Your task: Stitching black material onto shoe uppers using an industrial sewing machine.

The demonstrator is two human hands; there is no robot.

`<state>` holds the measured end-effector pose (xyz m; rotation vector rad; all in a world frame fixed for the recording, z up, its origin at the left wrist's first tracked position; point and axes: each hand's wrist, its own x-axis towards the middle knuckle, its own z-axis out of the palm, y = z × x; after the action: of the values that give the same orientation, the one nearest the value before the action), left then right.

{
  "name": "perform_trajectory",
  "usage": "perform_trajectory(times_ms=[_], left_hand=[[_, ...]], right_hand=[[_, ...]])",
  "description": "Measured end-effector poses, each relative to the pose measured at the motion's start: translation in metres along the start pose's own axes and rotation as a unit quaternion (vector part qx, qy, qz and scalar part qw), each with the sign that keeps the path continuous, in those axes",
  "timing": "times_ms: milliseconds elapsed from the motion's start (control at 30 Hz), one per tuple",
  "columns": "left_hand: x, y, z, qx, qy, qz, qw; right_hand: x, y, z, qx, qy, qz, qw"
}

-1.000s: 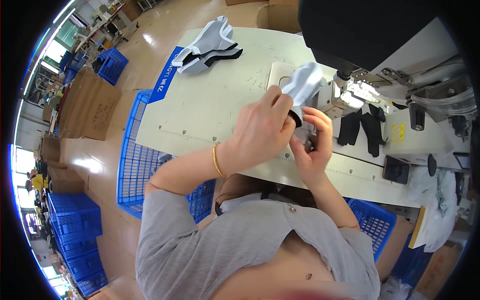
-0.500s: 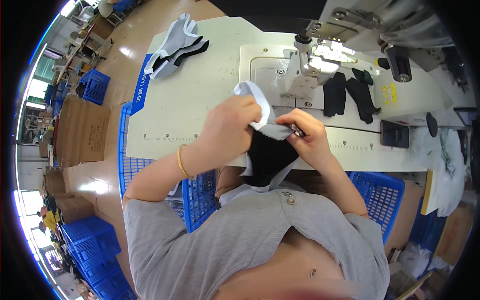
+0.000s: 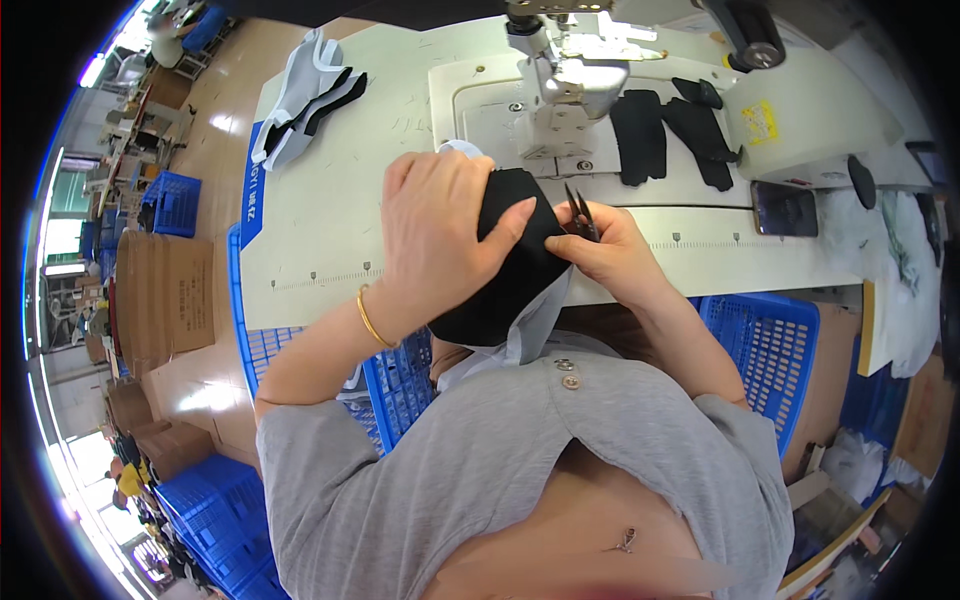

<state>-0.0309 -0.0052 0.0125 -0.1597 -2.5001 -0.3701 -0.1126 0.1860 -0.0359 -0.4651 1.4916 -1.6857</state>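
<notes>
A black and light-grey fabric piece (image 3: pixel 520 262) with a white edge is stretched between my hands, just in front of the sewing machine (image 3: pixel 565 105). My left hand (image 3: pixel 435 235) is closed on its left side, the thumb lying across the black face and the fingertips partly hidden. At its right edge, my right hand (image 3: pixel 612 255) pinches the cloth between thumb and fingers. That same hand also holds small black thread snips (image 3: pixel 582 215), their two points sticking up and apart. The lower part of the fabric hangs over the table edge towards my lap.
Black cloth pieces (image 3: pixel 640 138) lie right of the machine, near a phone (image 3: pixel 785 209). A grey, white and black fabric stack (image 3: pixel 312 100) rests at the table's far left. Blue baskets (image 3: pixel 765 345) stand below the table on both sides. Cardboard boxes (image 3: pixel 165 300) are on the left floor.
The fabric has been turned so its black face is up and spread. My left hand now lies flatter over it. The snips' points now show above my right hand. The view has shifted slightly.
</notes>
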Motion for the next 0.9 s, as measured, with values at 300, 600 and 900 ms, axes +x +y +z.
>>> perform_trajectory(times_ms=[300,600,900], left_hand=[[-0.018,-0.023,0.033,-0.327,-0.112,-0.289,0.893],[-0.016,-0.011,0.046,-0.438,-0.042,-0.356,0.825],[-0.028,-0.008,0.041,-0.465,0.005,-0.364,0.807]], right_hand=[[-0.012,0.018,-0.032,-0.177,0.028,-0.128,0.975],[0.08,-0.044,-0.192,-0.683,0.331,-0.255,0.599],[0.019,-0.058,-0.118,-0.757,0.234,-0.026,0.61]])
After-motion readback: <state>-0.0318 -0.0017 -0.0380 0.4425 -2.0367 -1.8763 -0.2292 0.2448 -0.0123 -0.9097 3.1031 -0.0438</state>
